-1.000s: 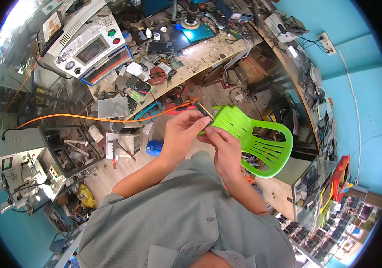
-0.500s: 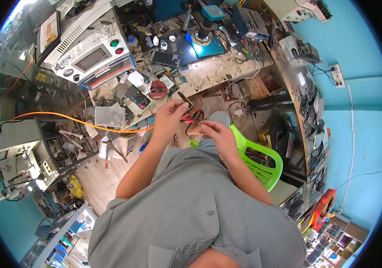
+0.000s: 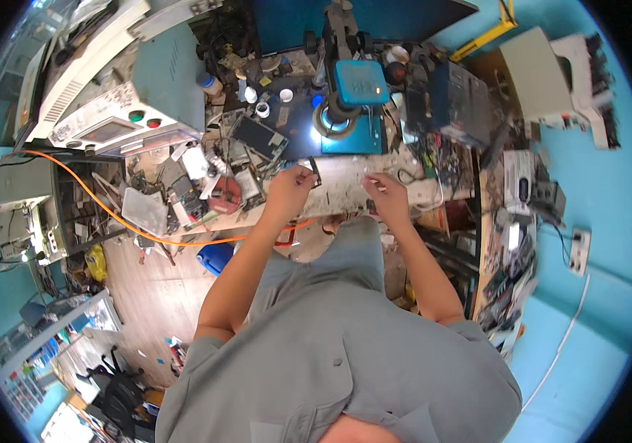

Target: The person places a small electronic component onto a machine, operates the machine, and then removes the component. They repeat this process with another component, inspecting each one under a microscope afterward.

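My left hand (image 3: 286,196) is closed in a pinch above the front of the workbench. Between its fingertips is a slim dark part (image 3: 317,172), too small to identify more exactly. To its right, my right hand (image 3: 388,198) has thumb and forefinger drawn together; what they hold, if anything, is too small to name. A microscope (image 3: 338,111) with a lit ring stands just beyond both hands, over a blue mat (image 3: 353,142). A phone screen panel (image 3: 260,138) lies beyond my left hand.
Left of my hands are a red round coil (image 3: 225,195), a clear plastic tray (image 3: 145,211) and a white machine (image 3: 109,131) with green and red buttons. An orange hose (image 3: 128,225) crosses low on the left. A blue bin (image 3: 215,256) stands below the bench.
I have moved in closer to the bench, and the microscope appears nearer. My hands have spread apart, the right one moving right. The dark part stays in my left hand.
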The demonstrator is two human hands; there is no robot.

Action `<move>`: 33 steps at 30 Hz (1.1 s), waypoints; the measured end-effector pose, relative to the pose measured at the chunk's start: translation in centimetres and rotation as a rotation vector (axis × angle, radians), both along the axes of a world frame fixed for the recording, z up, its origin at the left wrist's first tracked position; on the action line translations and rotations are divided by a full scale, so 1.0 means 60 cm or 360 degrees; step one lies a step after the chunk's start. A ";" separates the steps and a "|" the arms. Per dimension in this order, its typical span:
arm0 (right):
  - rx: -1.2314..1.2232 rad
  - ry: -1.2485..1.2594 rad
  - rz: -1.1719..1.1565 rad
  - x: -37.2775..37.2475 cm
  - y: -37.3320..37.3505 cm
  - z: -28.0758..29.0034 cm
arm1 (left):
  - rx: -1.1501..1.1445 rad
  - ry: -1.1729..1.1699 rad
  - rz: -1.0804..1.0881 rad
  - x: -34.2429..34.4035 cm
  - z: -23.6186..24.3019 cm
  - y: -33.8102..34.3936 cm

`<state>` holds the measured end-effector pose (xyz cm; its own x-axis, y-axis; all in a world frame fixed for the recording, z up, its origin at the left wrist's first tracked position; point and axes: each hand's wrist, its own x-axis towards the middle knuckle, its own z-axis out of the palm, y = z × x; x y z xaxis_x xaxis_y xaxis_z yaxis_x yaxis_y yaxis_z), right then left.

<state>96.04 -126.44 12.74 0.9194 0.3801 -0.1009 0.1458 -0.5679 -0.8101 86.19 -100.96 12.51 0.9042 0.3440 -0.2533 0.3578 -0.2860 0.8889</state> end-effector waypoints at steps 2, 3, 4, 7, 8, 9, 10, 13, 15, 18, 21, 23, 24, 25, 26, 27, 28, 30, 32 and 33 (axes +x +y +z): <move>-0.0108 -0.0396 0.0354 0.074 -0.003 -0.047 | 0.0066 -0.0016 0.0075 0.038 -0.035 -0.013; -0.0161 -0.0616 0.0528 0.107 0.010 -0.041 | 0.0135 -0.0024 0.0106 0.060 -0.043 -0.014; -0.0205 -0.0843 0.0695 0.135 0.029 -0.033 | 0.0209 -0.0035 0.0134 0.081 -0.049 -0.012; -0.0436 -0.1066 0.1062 0.196 0.053 -0.045 | 0.0353 -0.0059 0.0167 0.123 -0.080 -0.010; -0.0499 -0.1110 0.1095 0.209 0.056 -0.050 | 0.0462 -0.0070 0.0136 0.133 -0.090 -0.010; -0.0559 -0.1163 0.1124 0.223 0.061 -0.057 | 0.0576 -0.0086 0.0105 0.144 -0.094 -0.007; -0.0624 -0.1159 0.1157 0.237 0.062 -0.069 | 0.0611 -0.0123 0.0086 0.148 -0.096 -0.008; -0.0611 -0.1092 0.1230 0.266 0.078 -0.064 | 0.0660 -0.0103 0.0042 0.165 -0.101 -0.003; -0.0576 -0.1150 0.1252 0.274 0.084 -0.068 | 0.0721 -0.0199 0.0055 0.167 -0.110 0.001; -0.0558 -0.1224 0.1274 0.280 0.087 -0.078 | 0.0670 -0.0224 0.0099 0.172 -0.110 0.002; -0.0470 -0.1267 0.1290 0.281 0.087 -0.082 | 0.0752 -0.0165 0.0070 0.173 -0.104 -0.003; -0.0432 -0.1255 0.1328 0.280 0.089 -0.081 | 0.0633 -0.0134 0.0040 0.172 -0.107 0.000; -0.0418 -0.1259 0.1341 0.277 0.090 -0.080 | 0.0571 -0.0121 0.0021 0.172 -0.110 0.000; -0.0404 -0.1262 0.1354 0.275 0.089 -0.081 | 0.0573 -0.0151 0.0027 0.173 -0.115 0.000; -0.0337 -0.1314 0.1351 0.272 0.088 -0.084 | 0.0577 -0.0176 0.0028 0.173 -0.120 -0.001; -0.0326 -0.1345 0.1365 0.274 0.086 -0.088 | 0.0580 -0.0202 0.0030 0.173 -0.123 -0.002; -0.0316 -0.1376 0.1379 0.280 0.084 -0.091 | 0.0601 -0.0225 -0.0015 0.177 -0.122 -0.002; -0.0268 -0.1343 0.1395 0.280 0.084 -0.092 | 0.0737 -0.0344 0.0010 0.177 -0.129 -0.002; -0.0341 -0.1277 0.1380 0.277 0.081 -0.097 | 0.0857 -0.0350 0.0069 0.183 -0.138 -0.001; -0.0370 -0.1251 0.1369 0.275 0.080 -0.101 | 0.0882 -0.0359 0.0081 0.180 -0.138 -0.005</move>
